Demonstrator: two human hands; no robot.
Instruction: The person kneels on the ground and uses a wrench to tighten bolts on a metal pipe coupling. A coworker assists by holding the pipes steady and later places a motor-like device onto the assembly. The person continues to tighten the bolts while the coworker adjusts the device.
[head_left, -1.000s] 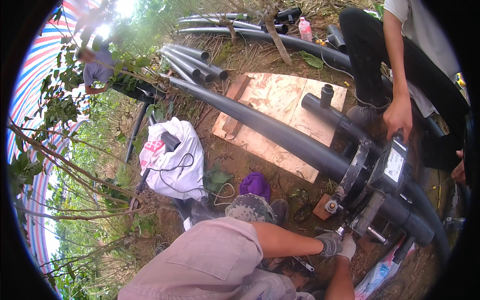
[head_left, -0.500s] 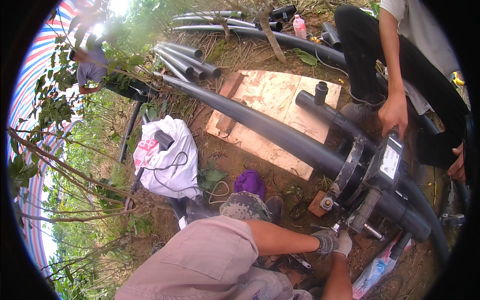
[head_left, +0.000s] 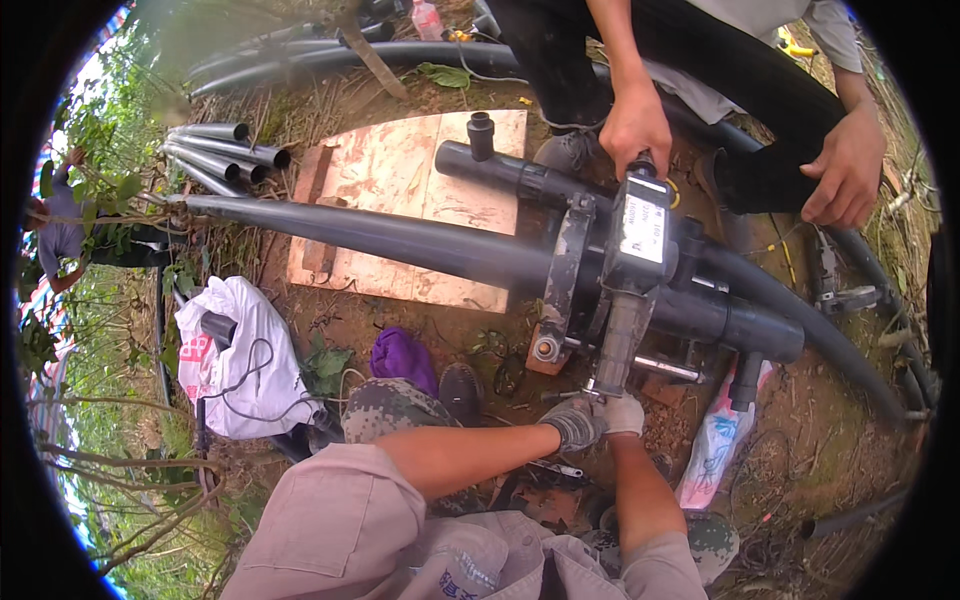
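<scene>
My left hand (head_left: 577,425), in a grey glove, is closed at a small metal fitting (head_left: 603,388) below a black clamp machine. My right hand (head_left: 623,413), in a pale glove, is curled against the same fitting, touching the left hand. Their fingertips are partly hidden. Just above stands a black electric tool (head_left: 640,235) with a box-shaped housing and a ribbed lower part. A co-worker's hand (head_left: 637,125) grips its top. A metal clamp ring (head_left: 568,270) encircles the long black pipe (head_left: 400,230); a shorter black pipe (head_left: 740,325) lies in line beyond the tool.
A plywood board (head_left: 400,170) lies under the long pipe. The co-worker's other hand (head_left: 848,170) hangs at the right. Left are a white sack (head_left: 240,360), a purple cloth (head_left: 403,362) and stacked pipes (head_left: 225,155). A plastic bag (head_left: 715,450) lies right of my arms. Another person (head_left: 65,215) stands far left.
My view has swung to the right, so everything sits farther left. Both my hands stay at the metal fitting. The co-worker's grip on the tool continues, and their other hand shows more fully.
</scene>
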